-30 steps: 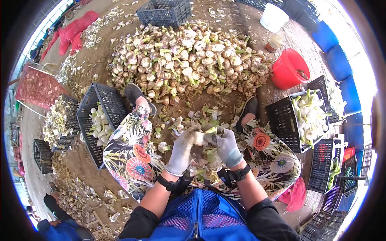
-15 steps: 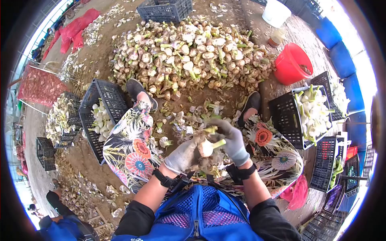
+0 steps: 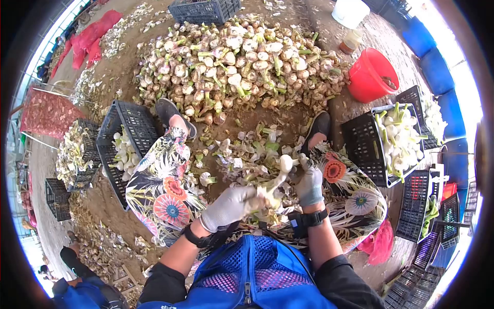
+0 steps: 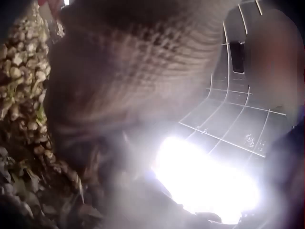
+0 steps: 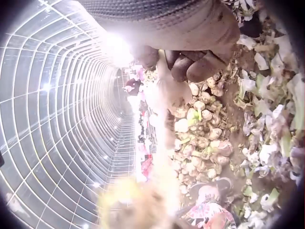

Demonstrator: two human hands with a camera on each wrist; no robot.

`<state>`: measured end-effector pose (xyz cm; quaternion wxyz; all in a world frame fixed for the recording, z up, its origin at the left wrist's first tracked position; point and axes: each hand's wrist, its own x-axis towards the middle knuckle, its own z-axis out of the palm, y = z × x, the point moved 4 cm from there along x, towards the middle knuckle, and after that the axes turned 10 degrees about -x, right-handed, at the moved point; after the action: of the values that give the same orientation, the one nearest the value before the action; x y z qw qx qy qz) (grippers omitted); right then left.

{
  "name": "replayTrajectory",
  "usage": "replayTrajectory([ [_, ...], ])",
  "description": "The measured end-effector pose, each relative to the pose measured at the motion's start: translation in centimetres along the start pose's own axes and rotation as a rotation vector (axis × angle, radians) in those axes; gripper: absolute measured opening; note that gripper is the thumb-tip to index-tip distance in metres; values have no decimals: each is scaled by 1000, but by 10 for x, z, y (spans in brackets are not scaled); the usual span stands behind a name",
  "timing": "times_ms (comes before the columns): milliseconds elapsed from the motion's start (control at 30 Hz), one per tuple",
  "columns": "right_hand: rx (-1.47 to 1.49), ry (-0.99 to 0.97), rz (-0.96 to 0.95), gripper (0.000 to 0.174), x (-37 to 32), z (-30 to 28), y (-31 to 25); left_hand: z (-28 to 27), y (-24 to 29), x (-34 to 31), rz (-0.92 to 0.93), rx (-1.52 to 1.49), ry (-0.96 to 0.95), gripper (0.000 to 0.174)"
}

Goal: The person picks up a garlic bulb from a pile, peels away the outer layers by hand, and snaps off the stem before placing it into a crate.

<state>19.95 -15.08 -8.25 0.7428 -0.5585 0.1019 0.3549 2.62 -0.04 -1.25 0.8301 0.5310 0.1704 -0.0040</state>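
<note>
Both hands wear pale knit gloves, soiled at the fingers. In the head view a white garlic bulb (image 3: 286, 164) stands bulb-end up, its stem (image 3: 275, 181) slanting down to the left. My right hand (image 3: 309, 185) pinches it with dark-stained fingertips, and the right wrist view shows those fingers (image 5: 202, 69) curled round something pale. Lower down, my left hand (image 3: 230, 206) grips the garlic's stem end amid blurred, loose skins (image 3: 267, 200). The left wrist view holds mostly the blurred glove (image 4: 133, 81), and its fingertips are hidden.
A large heap of unpeeled garlic (image 3: 236, 69) lies ahead. Scattered skins (image 3: 239, 159) cover the ground between the feet. Crates of trimmed garlic stand left (image 3: 105, 149) and right (image 3: 363, 149). A red bucket (image 3: 368, 77) sits beside the heap; another person (image 3: 82, 288) is behind at left.
The right hand swings away and back to the garlic. The bulb, brownish in the left hand half a second ago, now shows white and higher up. The left hand has dropped slightly left.
</note>
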Motion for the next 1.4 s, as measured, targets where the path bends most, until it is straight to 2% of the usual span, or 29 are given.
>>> replayTrajectory([
  [67,59,7,17,15,-2,-2,-1,-3,-15,-4,-89,726,-206,38],
  [100,167,56,46,16,1,3,4,-2,-10,-1,-19,866,-93,52],
  [133,166,58,48,16,-2,7,5,3,-9,4,-21,863,-94,52],
  [200,16,42,50,17,-8,14,5,5,14,17,369,894,348,54],
  [233,28,-16,69,16,-13,25,3,8,17,25,486,845,360,54],
  [267,31,-9,70,16,-19,36,2,7,11,29,485,840,369,54],
  [333,-56,-8,-19,16,-16,42,7,0,-6,44,267,871,236,44],
  [367,-16,-32,15,16,-14,39,3,-9,-18,50,41,838,130,36],
  [400,103,24,-42,13,-5,34,4,-17,-22,49,45,834,138,36],
  [467,17,33,-24,15,-9,39,-23,-35,-29,40,6,1009,207,32],
  [500,-49,20,-65,12,-2,34,-24,-36,-14,32,229,1235,256,41],
  [533,-56,20,-66,12,5,33,-19,-35,-10,34,230,1229,259,41],
  [600,-313,-15,-64,17,14,41,-11,-35,2,35,257,674,425,54],
  [633,-279,-50,-57,23,13,66,0,-31,16,39,433,722,410,60],
  [667,-576,-152,-53,27,9,87,-1,-35,26,39,436,715,416,60],
  [733,-409,-423,-436,26,26,120,7,-61,38,35,178,59,535,53],
  [800,-434,-449,-172,30,55,157,-13,-102,74,11,415,-686,561,45],
  [833,-418,-379,-195,35,98,159,-1,-123,90,-1,627,-704,641,47],
  [867,-685,-286,-404,38,132,165,3,-138,101,-10,842,-715,723,50],
  [900,-1080,-106,-490,43,159,173,2,-143,106,-12,888,-757,762,50],
  [933,-1463,-56,-465,65,179,186,-2,-147,107,-16,935,-796,802,50],
  [1000,-1807,102,-530,81,205,222,2,-143,91,-1,856,-881,719,44],
  [1100,-1959,113,-510,88,240,255,7,-135,72,23,635,-969,761,43],
  [1200,-1993,163,-529,58,265,253,14,-138,70,31,582,-784,902,44],
  [1233,-1912,125,-560,46,266,245,12,-140,65,31,576,-754,862,47],
  [1267,-1869,118,-530,41,266,236,9,-140,60,33,577,-758,866,47],
  [1333,-1620,-39,-375,36,257,216,4,-134,55,40,403,-560,867,52],
  [1367,-1557,-148,-492,35,240,207,-1,-128,57,44,269,-417,884,59],
  [1400,-1444,-288,-432,40,213,204,-9,-121,55,47,268,-406,834,68],
])
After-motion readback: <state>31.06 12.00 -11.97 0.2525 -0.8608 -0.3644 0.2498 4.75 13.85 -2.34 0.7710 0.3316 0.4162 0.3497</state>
